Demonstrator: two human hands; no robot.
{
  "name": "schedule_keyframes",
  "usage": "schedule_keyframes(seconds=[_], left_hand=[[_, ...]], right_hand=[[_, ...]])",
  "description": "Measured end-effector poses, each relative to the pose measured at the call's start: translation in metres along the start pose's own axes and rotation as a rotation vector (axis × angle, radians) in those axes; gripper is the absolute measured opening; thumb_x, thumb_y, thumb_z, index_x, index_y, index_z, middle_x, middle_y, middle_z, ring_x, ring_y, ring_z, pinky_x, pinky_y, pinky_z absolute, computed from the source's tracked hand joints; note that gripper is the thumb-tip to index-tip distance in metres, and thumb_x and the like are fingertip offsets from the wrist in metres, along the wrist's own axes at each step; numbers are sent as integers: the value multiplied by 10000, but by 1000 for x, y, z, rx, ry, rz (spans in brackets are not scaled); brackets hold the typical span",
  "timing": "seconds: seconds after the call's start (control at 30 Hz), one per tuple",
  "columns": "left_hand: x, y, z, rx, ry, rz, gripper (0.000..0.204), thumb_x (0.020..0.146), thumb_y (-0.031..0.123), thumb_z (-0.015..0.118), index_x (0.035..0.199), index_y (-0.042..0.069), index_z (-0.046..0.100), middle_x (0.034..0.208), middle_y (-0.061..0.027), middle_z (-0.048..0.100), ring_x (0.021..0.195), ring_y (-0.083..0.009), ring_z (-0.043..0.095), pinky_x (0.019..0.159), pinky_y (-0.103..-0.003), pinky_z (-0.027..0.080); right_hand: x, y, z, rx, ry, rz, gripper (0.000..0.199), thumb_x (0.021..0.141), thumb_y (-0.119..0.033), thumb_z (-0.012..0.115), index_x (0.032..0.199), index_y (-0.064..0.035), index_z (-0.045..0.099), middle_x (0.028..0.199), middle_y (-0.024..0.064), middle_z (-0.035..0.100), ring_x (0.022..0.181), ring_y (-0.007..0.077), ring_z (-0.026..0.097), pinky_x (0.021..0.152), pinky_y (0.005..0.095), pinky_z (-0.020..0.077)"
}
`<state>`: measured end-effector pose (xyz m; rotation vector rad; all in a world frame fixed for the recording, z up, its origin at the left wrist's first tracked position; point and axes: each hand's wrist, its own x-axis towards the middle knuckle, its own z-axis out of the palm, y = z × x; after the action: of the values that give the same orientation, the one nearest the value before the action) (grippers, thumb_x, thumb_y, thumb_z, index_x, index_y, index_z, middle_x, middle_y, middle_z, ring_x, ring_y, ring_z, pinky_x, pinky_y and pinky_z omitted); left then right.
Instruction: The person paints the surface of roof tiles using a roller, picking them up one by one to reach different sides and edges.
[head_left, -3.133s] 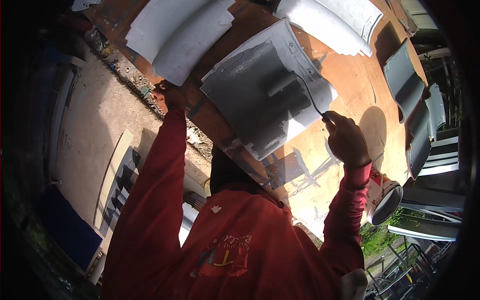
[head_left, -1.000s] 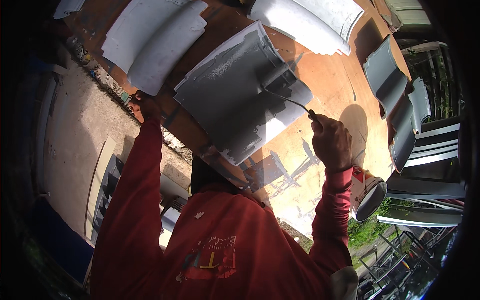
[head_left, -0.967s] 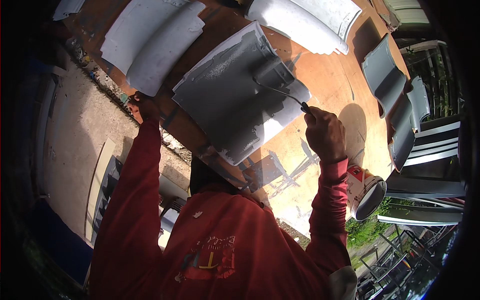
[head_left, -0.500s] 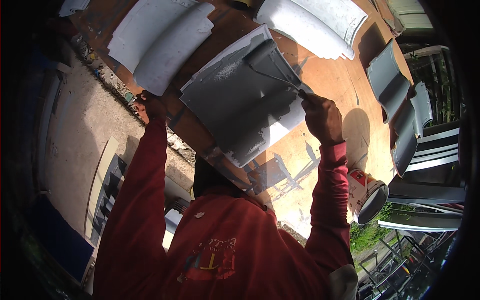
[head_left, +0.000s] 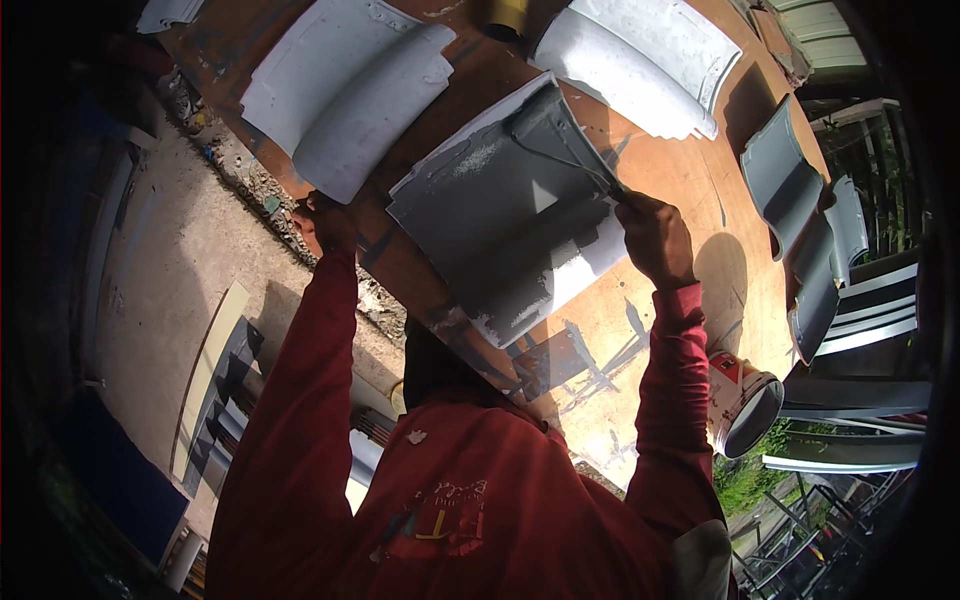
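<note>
My right hand [head_left: 657, 238] is closed round the handle of a paint roller [head_left: 562, 150]. Its bent wire frame reaches left to the dark, paint-covered roller head, which lies on the upper part of a curved roof tile [head_left: 470, 235]. Wet dark grey paint covers most of that tile; pale patches show along its top edge and lower right side. At the tabletop's left edge my left hand [head_left: 328, 226] has its fingers curled, close to the lower end of a pale unpainted tile [head_left: 350, 100]. Whatever those fingers hold, if anything, is hidden.
Another pale tile [head_left: 640, 60] lies at the far right of the paint-stained wooden tabletop [head_left: 690, 190]. Grey tiles [head_left: 785, 180] line its right edge. A paint bucket [head_left: 745, 405] stands by my right forearm. A yellow cylinder [head_left: 507, 18] is at the far edge.
The roller has moved up along the tile's right side. Grey paint now covers more of the lower right part. My whole view has shifted slightly; my left hand stays at the table edge.
</note>
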<state>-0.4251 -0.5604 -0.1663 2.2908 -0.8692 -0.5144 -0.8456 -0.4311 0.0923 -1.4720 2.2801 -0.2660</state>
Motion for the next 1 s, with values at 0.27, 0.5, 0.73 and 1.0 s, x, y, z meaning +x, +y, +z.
schedule_keyframes(seconds=[0.27, 0.5, 0.73, 1.0], left_hand=[[-8, 15, -5, 9, -33, -33, 555, 1051, 406, 395, 1366, -44, 470, 1263, -241, 634, 1148, -374, 636, 983, -475, 484], [1, 8, -1, 85, 75, 3, 618, 1019, 536, 398, 1227, -39, 484, 1177, -292, 646, 1044, -440, 684, 846, -535, 543], [46, -54, 18, -138, 59, 105, 606, 1010, 556, 402, 1228, -9, 436, 1134, -289, 646, 992, -435, 695, 805, -531, 553], [18, -17, 15, 15, 154, 167, 490, 1024, 496, 435, 1192, 36, 438, 1077, -235, 661, 924, -412, 711, 772, -516, 558]], right_hand=[[8, 7, 14, 54, 162, -171, 307, 928, -208, 617, 1196, -183, 763, 977, 154, 754, 901, 349, 734, 770, 428, 567], [4, 1, 3, 109, 254, -128, 252, 980, -259, 592, 1123, -128, 753, 973, 190, 732, 924, 432, 697, 770, 462, 556], [-60, 40, -33, -74, 28, 36, 215, 919, -215, 611, 910, -27, 714, 837, 286, 667, 830, 491, 665, 721, 538, 517], [-150, 9, -95, -96, 199, 216, 195, 925, -185, 641, 1050, -78, 747, 865, 233, 706, 864, 444, 691, 726, 497, 521]])
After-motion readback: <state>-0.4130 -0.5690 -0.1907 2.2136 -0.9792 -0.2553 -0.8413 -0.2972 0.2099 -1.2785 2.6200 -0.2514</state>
